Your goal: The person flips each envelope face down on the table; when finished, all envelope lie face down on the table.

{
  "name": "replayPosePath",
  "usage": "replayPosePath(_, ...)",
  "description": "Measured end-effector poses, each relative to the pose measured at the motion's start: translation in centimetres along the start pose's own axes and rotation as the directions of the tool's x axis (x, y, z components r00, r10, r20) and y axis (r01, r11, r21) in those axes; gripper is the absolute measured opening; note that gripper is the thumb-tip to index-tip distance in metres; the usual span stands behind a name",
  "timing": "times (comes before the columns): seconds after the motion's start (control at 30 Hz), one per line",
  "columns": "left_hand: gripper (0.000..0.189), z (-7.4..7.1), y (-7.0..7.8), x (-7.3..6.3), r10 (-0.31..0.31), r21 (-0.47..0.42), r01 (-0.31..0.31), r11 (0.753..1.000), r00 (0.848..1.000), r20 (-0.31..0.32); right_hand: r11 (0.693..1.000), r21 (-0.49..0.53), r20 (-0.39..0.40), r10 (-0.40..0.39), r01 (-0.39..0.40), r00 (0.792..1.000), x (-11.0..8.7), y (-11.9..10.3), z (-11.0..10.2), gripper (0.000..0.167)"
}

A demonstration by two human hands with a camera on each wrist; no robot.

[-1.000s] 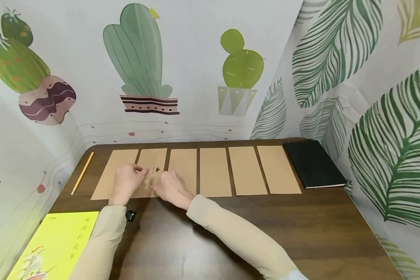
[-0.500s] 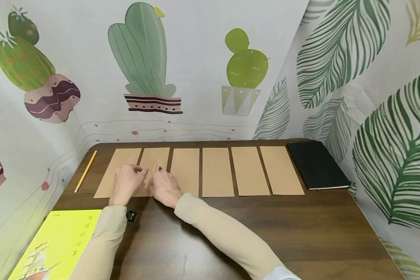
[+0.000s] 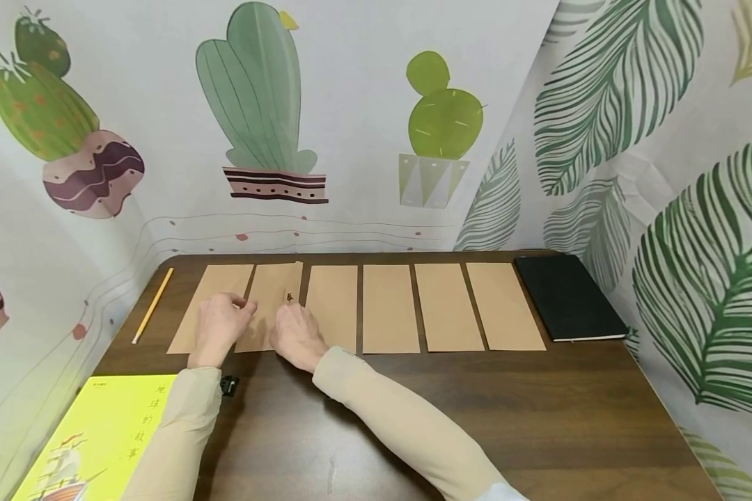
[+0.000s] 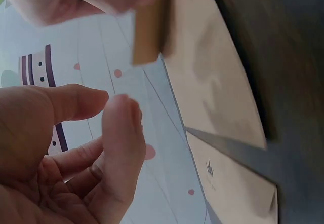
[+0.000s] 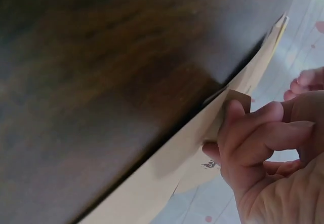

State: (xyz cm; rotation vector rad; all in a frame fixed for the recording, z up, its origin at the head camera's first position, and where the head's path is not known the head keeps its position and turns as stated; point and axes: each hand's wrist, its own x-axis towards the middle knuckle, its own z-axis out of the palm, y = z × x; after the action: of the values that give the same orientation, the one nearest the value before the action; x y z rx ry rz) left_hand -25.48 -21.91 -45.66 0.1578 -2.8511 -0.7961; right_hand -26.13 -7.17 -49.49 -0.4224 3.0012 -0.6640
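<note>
Kraft-brown paper envelopes lie side by side along the back of the table. My right hand (image 3: 296, 335) is over the second envelope (image 3: 274, 282) from the left and pinches its raised flap (image 5: 240, 101), a narrow strip standing up in the wrist views. A small dark crown print (image 3: 290, 297) shows just beyond the knuckles. My left hand (image 3: 221, 327) hovers between the first envelope (image 3: 191, 313) and the second. In the left wrist view its thumb and forefinger tips are close together with nothing between them, the other fingers loosely curled.
Several more envelopes (image 3: 390, 306) continue the row to the right. A black notebook (image 3: 567, 296) ends it at the table's back right corner. A yellow pencil (image 3: 153, 305) lies at the left edge, with a bright yellow book (image 3: 94, 431) nearer the front.
My left hand has moved slightly left, away from the second envelope's middle. The right hand has shifted left and slightly up, and that envelope's top right corner now lifts a little.
</note>
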Motion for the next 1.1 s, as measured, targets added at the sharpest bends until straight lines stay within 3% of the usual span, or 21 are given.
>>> replayPosePath(0.23,0.034,-0.4,-1.0,0.1,-0.001,0.070,0.002,0.998,1.000,-0.021,0.998,0.058,-0.013,0.002,-0.002,1.000,-0.7,0.2,-2.0,0.039)
replayPosePath(0.33,0.039,-0.3,-1.6,0.2,0.002,0.106,0.004,0.994,0.998,-0.057,0.998,0.059,-0.053,-0.006,0.009,0.999,0.4,1.3,-0.3,0.042)
replayPosePath(0.4,0.041,-0.4,-1.8,0.3,-0.004,0.102,0.010,0.995,0.998,-0.056,0.995,0.097,-0.048,0.004,0.000,0.999,0.3,1.6,-0.4,0.041)
replayPosePath(0.5,0.037,-0.6,-2.0,0.3,-0.047,0.055,0.045,0.997,0.999,0.020,0.985,0.172,-0.015,0.031,-0.028,0.999,-0.5,1.5,-1.5,0.041)
replayPosePath(0.63,0.038,-0.8,-2.0,0.5,-0.108,-0.033,0.113,0.993,0.986,0.129,0.969,0.243,0.016,0.046,-0.049,0.999,-1.3,1.3,-2.9,0.040)
replayPosePath(0.8,0.042,-1.0,-2.1,0.6,-0.122,-0.144,0.149,0.978,0.977,0.176,0.964,0.267,-0.030,0.011,-0.003,1.000,-1.2,1.9,-2.7,0.045)
replayPosePath(0.9,0.041,-1.1,-2.1,0.6,-0.130,-0.262,0.183,0.947,0.969,0.209,0.956,0.293,-0.044,0.002,0.011,0.999,-1.3,2.2,-2.7,0.049)
replayPosePath(1.1,0.043,-1.1,-1.8,0.7,-0.151,-0.471,0.274,0.838,0.947,0.283,0.938,0.346,-0.048,0.029,-0.010,0.998,-1.6,2.5,-3.0,0.054)
